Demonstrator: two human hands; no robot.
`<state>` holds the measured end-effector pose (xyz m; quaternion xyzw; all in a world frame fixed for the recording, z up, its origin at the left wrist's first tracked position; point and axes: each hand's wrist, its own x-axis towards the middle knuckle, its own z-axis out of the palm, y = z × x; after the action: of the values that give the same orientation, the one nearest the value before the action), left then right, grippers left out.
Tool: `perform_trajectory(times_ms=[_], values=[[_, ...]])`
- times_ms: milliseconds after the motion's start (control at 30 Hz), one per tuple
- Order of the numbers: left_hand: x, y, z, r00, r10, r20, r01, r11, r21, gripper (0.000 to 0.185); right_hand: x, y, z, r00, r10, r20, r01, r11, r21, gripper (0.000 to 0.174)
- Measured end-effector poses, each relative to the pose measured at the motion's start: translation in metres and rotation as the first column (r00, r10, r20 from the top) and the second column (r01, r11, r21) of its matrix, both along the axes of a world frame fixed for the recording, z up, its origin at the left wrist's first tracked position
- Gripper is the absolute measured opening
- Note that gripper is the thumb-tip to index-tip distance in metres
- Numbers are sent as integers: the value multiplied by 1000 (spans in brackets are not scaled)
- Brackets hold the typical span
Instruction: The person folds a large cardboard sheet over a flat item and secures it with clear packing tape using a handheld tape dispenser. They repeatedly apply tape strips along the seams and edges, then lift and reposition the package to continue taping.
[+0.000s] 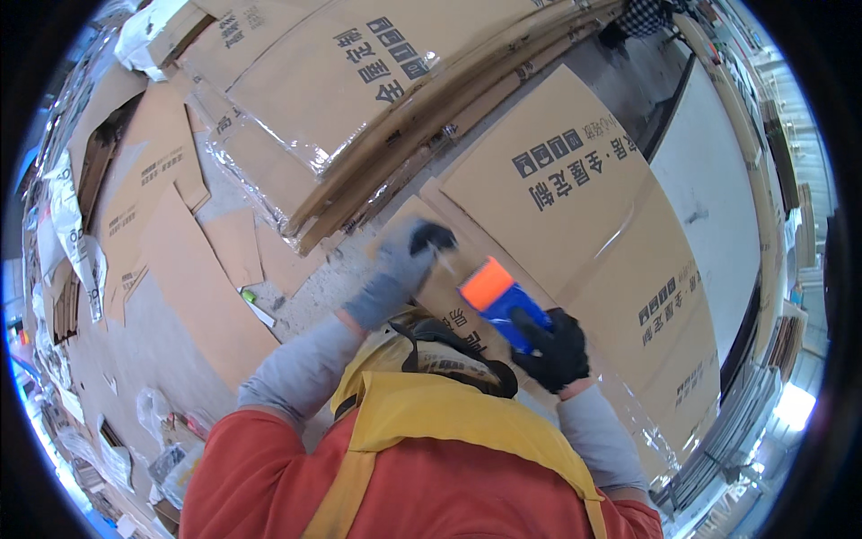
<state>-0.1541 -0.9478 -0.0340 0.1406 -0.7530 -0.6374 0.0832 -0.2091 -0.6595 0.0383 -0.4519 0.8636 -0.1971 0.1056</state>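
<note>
My right hand, in a dark glove, grips a blue and orange tape dispenser. Its orange end points up and left over a printed cardboard sheet. My left hand, in a grey glove with dark fingertips, is blurred by motion above the near cardboard flap. Its fingers look curled, but whether they hold anything is unclear. Clear tape shines along the sheet's lower right corner. A yellow apron covers my front and hides part of the flap close to my body.
A thick stack of wrapped cardboard rises ahead of me. Loose cardboard pieces lie on the concrete floor to the left, near plastic scraps. A white panel lies beyond the sheet. Another person's checked clothing shows at top right.
</note>
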Motion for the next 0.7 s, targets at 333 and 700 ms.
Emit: perform_trajectory(times_ms=[333, 700], values=[[-54, -8, -107, 948, 278, 157, -9, 516, -857, 52, -22, 12, -15, 976, -214, 28, 147, 758, 635, 60], [-15, 82, -113, 936, -299, 188, 291, 352, -889, 67, -30, 16, -28, 989, -149, 22, 122, 879, 462, 27]])
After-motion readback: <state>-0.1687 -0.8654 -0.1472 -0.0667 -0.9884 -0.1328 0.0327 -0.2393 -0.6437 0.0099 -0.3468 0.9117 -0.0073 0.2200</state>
